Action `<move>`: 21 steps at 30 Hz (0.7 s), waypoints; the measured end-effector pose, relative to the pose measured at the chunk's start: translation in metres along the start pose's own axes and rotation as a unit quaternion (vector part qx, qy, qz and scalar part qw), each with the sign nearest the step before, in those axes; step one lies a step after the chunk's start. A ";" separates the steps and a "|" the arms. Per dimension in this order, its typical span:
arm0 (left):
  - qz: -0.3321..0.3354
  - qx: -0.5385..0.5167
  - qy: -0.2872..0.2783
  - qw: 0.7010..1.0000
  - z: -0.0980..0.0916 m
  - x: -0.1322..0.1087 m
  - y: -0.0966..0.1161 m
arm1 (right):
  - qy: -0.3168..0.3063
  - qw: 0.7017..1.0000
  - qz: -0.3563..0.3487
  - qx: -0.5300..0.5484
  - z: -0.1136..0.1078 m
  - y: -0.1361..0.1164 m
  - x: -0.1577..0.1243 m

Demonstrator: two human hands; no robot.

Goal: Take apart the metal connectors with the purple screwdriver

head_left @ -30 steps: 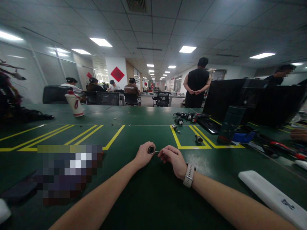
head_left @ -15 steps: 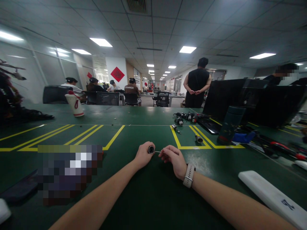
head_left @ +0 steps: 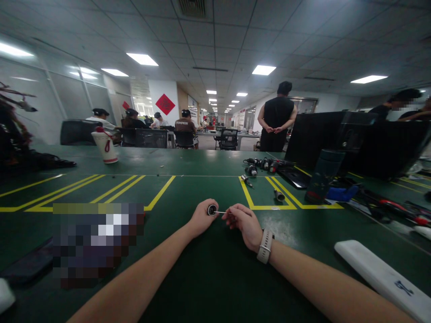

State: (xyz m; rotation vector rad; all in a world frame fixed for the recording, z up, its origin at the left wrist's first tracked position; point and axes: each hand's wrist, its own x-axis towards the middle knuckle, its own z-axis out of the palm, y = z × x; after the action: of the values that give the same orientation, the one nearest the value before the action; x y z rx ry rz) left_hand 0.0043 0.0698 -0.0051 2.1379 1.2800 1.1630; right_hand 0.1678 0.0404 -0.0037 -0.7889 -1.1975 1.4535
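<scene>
A round metal part (head_left: 212, 209) with a dark hollow end is gripped by my left hand (head_left: 201, 218), its opening turned toward me. My right hand (head_left: 243, 223), with a pale watch strap at the wrist, pinches a thin metal rod (head_left: 221, 212). The rod's left tip reaches the opening of the round part; how far in it goes I cannot tell. Both hands are above the green table (head_left: 208, 278), a small gap apart. Beyond my right hand, a metal cylinder (head_left: 279, 194) and a connector-like piece (head_left: 247, 181) lie near yellow tape lines.
More metal parts (head_left: 266, 164) lie farther back. At the right are a dark bottle (head_left: 325, 176), a blue item (head_left: 342, 192), black boxes and a long white object (head_left: 380, 273). A white cup (head_left: 105, 146) and phone (head_left: 28, 262) are left. A person (head_left: 278, 117) stands beyond the table.
The rod's left tip has shifted from the right edge of the round part to its opening, and more of the rod shows. Both hands are almost where they were.
</scene>
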 end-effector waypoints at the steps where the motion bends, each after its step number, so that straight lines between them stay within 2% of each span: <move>1: -0.004 0.006 0.005 1.000 0.000 0.000 0.001 | 0.003 1.000 -0.002 -0.002 0.000 0.000 0.000; 7: -0.022 0.041 0.029 0.998 0.000 0.000 -0.001 | 0.002 1.000 -0.015 -0.024 0.001 0.002 -0.001; 15: -0.010 -0.001 0.007 1.000 0.000 0.001 0.001 | -0.019 1.000 -0.008 -0.015 -0.001 0.003 0.000; 21: -0.010 -0.016 0.007 1.000 0.000 0.000 0.002 | -0.010 1.000 -0.011 -0.001 0.001 0.004 0.001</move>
State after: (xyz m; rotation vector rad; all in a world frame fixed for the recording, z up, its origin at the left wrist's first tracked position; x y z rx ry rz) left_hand 0.0055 0.0686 -0.0035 2.0946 1.2771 1.1840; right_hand 0.1656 0.0416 -0.0067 -0.7619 -1.2196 1.4442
